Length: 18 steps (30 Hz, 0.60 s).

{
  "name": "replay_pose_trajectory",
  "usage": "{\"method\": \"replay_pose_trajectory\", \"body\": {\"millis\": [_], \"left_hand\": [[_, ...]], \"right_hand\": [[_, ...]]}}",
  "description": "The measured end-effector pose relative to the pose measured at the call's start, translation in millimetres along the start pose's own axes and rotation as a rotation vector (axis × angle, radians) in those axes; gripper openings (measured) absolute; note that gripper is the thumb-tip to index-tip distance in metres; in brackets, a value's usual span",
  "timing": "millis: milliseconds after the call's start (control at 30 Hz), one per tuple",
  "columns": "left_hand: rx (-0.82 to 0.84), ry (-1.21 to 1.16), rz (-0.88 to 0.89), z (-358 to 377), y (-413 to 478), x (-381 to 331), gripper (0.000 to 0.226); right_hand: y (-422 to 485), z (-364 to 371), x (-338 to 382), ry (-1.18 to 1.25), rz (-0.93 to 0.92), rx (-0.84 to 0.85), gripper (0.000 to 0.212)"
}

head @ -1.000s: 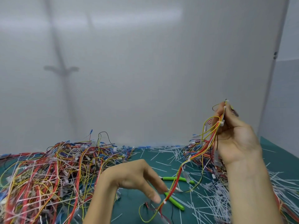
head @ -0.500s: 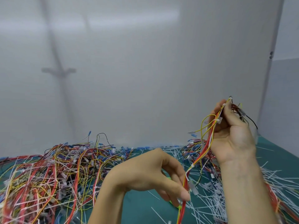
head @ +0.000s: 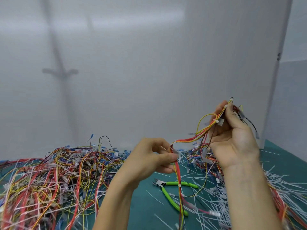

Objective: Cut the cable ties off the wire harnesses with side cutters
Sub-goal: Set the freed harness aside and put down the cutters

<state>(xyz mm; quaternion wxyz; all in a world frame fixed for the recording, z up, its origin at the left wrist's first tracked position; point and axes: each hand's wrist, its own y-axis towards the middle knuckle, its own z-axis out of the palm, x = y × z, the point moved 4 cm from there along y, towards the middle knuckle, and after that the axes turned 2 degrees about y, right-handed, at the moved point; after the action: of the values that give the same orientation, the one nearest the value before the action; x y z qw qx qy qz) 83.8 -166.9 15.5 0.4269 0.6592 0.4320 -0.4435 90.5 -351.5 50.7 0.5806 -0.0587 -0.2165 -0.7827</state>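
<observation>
A wire harness point(head: 189, 139) of red, yellow and orange wires stretches between my two hands above the table. My right hand point(head: 232, 138) is raised and grips its upper end, where a white cable tie point(head: 216, 121) wraps the bundle. Lower and to the left, my left hand point(head: 154, 158) pinches the harness between thumb and fingers; from there the wires hang down to the table. The side cutters point(head: 172, 192), with bright green handles, lie on the green mat below my hands, held by neither.
A big tangle of wire harnesses point(head: 49, 180) fills the left of the green table point(head: 142, 205). Another harness pile point(head: 204, 156) lies behind my right hand. Several cut white tie strips point(head: 282, 185) are scattered at the right. A white wall stands behind.
My left hand has risen from near the table and taken hold of the hanging harness. The side cutters, hidden half a second ago, are in view again. My right hand stayed raised.
</observation>
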Motion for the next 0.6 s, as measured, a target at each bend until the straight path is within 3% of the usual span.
{"method": "replay_pose_trajectory", "body": {"millis": [233, 600], "left_hand": [[-0.334, -0.368, 0.010, -14, 2, -3, 0.004], [-0.488, -0.692, 0.131, -32, 1, -4, 0.002]], "right_hand": [[-2, 3, -8, -0.014, 0.062, 0.007, 0.047], [-7, 7, -20, -0.035, 0.131, 0.002, 0.051]]}}
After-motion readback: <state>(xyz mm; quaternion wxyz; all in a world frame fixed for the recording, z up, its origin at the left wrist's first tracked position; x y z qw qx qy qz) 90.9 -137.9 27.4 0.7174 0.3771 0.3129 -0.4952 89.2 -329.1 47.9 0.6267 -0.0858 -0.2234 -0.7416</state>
